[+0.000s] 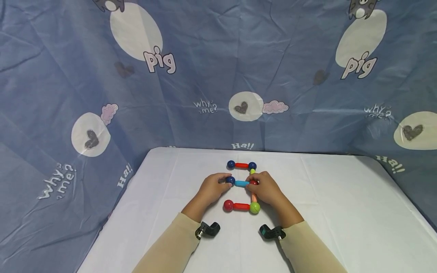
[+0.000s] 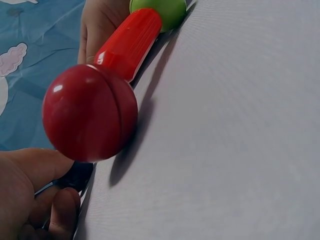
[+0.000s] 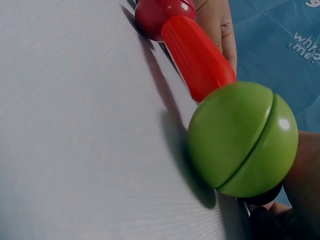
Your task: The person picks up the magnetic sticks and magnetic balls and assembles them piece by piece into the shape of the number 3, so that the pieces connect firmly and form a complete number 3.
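Balls and rods of a toy building set lie joined on the white table. My left hand (image 1: 211, 188) pinches a dark blue ball (image 1: 230, 180) at the left end of a light blue rod (image 1: 241, 184). At that rod's other end, my right hand (image 1: 269, 187) grips a red ball (image 1: 254, 182), partly covered by the fingers. A yellow-green rod (image 1: 252, 171) runs up from there to a dark blue ball (image 1: 252, 165); an orange rod (image 1: 254, 198) runs down to a green ball (image 3: 240, 140). Nearest me, a red rod (image 2: 131, 44) links the green ball with a larger red ball (image 2: 90, 112).
Along the far side, another red rod (image 1: 241, 165) ends in a dark blue ball (image 1: 230, 164) on the left. The white tabletop (image 1: 341, 212) stretches to both sides. Behind it hangs a blue printed cloth (image 1: 205, 129).
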`<action>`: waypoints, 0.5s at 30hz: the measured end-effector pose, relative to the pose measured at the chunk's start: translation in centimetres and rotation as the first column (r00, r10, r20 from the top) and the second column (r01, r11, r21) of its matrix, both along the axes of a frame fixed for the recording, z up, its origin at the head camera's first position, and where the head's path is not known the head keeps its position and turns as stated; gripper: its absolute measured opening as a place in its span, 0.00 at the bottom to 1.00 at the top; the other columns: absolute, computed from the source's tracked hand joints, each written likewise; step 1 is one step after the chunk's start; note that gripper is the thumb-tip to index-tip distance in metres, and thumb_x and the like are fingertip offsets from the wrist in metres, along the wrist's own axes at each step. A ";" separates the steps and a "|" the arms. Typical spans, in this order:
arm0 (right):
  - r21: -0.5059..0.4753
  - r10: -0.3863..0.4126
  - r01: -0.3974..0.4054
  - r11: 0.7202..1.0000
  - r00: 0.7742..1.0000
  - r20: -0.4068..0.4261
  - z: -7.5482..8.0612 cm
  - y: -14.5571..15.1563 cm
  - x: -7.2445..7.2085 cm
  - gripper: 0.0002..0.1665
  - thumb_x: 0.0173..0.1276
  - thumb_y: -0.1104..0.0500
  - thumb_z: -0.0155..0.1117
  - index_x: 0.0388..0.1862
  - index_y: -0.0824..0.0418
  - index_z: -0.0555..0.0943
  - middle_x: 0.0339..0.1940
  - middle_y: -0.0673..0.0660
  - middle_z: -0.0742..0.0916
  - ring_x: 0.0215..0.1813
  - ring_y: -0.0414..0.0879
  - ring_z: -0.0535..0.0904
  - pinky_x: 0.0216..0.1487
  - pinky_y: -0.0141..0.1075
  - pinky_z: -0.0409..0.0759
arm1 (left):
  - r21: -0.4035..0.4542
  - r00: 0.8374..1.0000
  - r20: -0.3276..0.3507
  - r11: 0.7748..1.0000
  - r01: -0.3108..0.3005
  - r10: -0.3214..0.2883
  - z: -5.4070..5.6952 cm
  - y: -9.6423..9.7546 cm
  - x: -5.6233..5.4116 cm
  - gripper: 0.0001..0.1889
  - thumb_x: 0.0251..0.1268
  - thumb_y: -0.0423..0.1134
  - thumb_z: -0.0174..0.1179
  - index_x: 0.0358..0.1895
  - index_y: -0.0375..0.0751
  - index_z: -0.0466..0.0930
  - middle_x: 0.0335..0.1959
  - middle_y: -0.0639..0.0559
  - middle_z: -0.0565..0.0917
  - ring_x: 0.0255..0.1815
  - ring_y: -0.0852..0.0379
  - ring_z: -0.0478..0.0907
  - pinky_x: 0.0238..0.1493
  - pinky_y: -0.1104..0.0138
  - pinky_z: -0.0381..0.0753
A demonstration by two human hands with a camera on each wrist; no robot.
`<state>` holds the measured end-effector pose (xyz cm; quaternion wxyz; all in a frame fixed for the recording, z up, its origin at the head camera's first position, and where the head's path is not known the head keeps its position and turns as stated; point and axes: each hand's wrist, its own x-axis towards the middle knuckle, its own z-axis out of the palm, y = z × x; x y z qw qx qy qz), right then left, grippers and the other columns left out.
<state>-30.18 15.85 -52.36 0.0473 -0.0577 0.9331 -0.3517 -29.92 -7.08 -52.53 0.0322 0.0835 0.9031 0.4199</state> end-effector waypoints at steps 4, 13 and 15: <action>-0.028 -0.003 0.003 1.000 1.000 0.002 0.0 0.1 0.1 0.12 0.70 0.51 0.71 0.51 0.49 0.89 0.54 0.60 0.81 0.54 0.53 0.76 0.57 0.52 0.78 | 0.001 1.000 -0.001 1.000 -0.002 0.002 0.0 0.0 0.0 0.21 0.69 0.45 0.70 0.65 0.53 0.85 0.68 0.49 0.83 0.74 0.44 0.74 0.75 0.45 0.69; -0.027 0.040 -0.040 0.999 0.999 0.001 -0.1 0.5 0.2 0.13 0.71 0.50 0.70 0.53 0.46 0.89 0.50 0.56 0.81 0.51 0.49 0.75 0.52 0.45 0.77 | 0.005 1.000 -0.004 1.000 0.019 -0.019 0.0 -0.2 0.0 0.21 0.70 0.45 0.70 0.65 0.53 0.85 0.67 0.49 0.83 0.74 0.44 0.75 0.75 0.45 0.69; -0.024 0.074 -0.074 0.997 0.997 -0.006 0.0 0.7 0.2 0.16 0.71 0.51 0.68 0.56 0.46 0.88 0.47 0.55 0.81 0.48 0.49 0.75 0.48 0.42 0.75 | 0.009 1.000 -0.009 1.000 0.022 -0.022 -0.1 -0.3 -0.1 0.21 0.70 0.44 0.70 0.64 0.52 0.85 0.67 0.49 0.84 0.73 0.44 0.75 0.75 0.45 0.69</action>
